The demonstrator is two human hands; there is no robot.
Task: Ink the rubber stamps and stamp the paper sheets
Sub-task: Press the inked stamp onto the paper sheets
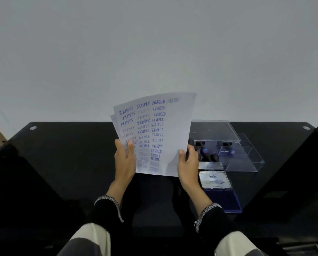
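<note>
Stamped sheets held up over a black table

A clear box (237,154) of stamps (208,156) and an open ink pad (220,193) sit right of the hands. The left hand (124,159) and right hand (187,167) pinch the sheets' (154,133) lower corners, lifted off the table (62,154).

The top sheet (154,133) I hold carries blue stamp marks: SAMPLE many times, some upside down, plus FRAGILE, FAX OUT, AMENDED twice and AIR MAIL in several rows. The ink pad lid (215,180) reads Artline; its smaller print is illegible.
</note>
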